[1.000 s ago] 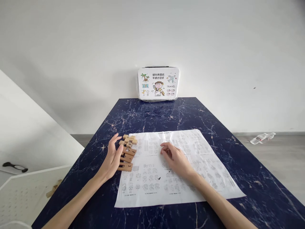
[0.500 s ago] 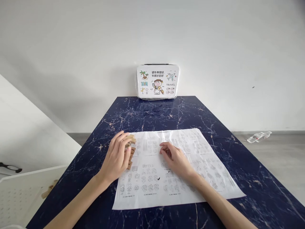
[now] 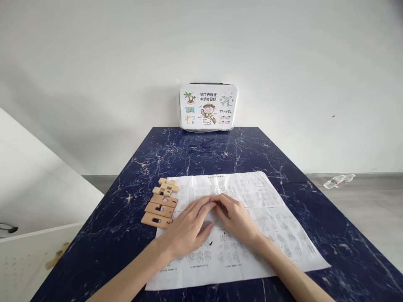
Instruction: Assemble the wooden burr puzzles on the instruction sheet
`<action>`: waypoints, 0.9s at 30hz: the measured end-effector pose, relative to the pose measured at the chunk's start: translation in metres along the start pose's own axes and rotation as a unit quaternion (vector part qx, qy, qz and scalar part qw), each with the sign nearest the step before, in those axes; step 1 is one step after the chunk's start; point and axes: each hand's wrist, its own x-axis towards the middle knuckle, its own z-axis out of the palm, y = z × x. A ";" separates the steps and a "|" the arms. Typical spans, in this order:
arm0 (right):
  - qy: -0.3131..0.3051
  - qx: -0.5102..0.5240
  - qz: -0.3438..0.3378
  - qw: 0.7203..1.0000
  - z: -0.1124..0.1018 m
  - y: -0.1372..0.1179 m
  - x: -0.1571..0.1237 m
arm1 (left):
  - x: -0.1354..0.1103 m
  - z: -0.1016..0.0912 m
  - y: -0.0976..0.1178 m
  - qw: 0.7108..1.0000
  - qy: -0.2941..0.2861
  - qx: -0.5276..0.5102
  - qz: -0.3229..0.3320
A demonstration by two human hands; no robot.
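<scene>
Head view: the left hand and right hand meet at the fingertips over a printed sheet. The left is loosely arched, thumb well apart from the bent fingers, with nothing visible in its hollow. The right is curled, its thumb tucked in under the fingers; whether it pinches some small thing can't be told, since the knuckles cover the tips.

The step in hand appears to be fine work between the fingertips, and it would go best with a light touch: wrists low and steady, forearms bearing little weight, so that the thin sheet neither slides nor creases further. Spreading the right fingers slightly would give a clearer sight of the tips. The left wrist should swing clear of the wooden pieces, as the nearest one lies right beside that hand and could easily be knocked.

Those pieces sit in a short column over the left edge of the sheet, partly on the dark blue table. The nearer ones are flat brown plates with cut slots and black digits at their right ends; the farther ones are paler, blocky and notched. The sheet is white and wrinkled, with rows of faint grey drawings.
</scene>
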 end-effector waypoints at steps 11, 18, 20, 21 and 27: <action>0.003 0.000 -0.007 1.000 0.000 0.003 0.001 | -0.007 0.007 0.004 1.000 0.003 0.017 -0.012; 0.007 -0.008 -0.008 1.000 0.000 0.003 0.001 | -0.006 0.006 0.004 1.000 0.020 0.012 -0.004; 0.007 -0.011 -0.007 1.000 0.000 0.002 0.001 | -0.006 0.006 0.004 1.000 0.023 0.016 -0.002; 0.006 -0.011 -0.005 1.000 0.000 0.001 0.001 | -0.006 0.006 0.004 1.000 0.022 0.018 -0.001; 0.004 -0.013 -0.010 1.000 0.000 0.002 0.002 | -0.004 0.006 0.006 0.996 0.044 0.068 0.023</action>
